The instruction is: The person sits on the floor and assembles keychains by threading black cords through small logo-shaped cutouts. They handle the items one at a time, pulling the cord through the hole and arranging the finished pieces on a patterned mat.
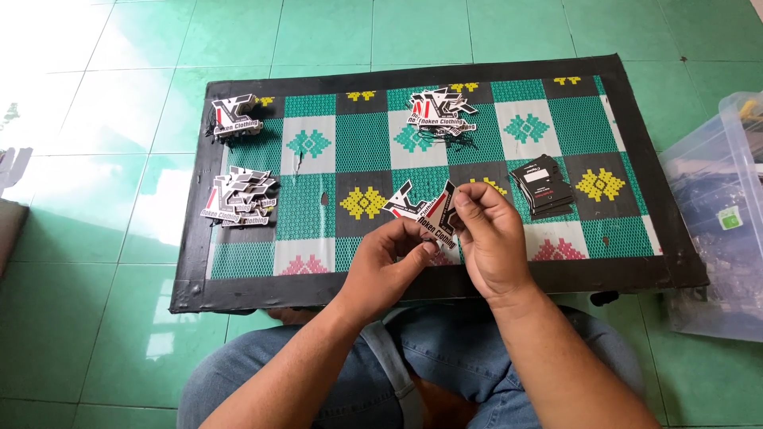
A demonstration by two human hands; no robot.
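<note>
Left hand (389,258) and right hand (486,234) meeting over the near edge of a low table (238,290), both pinching one black, white and red tag (425,213) between fingertips. Two tag piles at far left (236,117) and mid left (238,197), another at far centre (439,110); black cards (544,187) at right; clear plastic bin (719,214) beside the table.

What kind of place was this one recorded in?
Probably a home or small workshop floor: green floor tiles, a low patterned table with piles of die-cut tags, and a clear plastic storage bin beside it.
</note>
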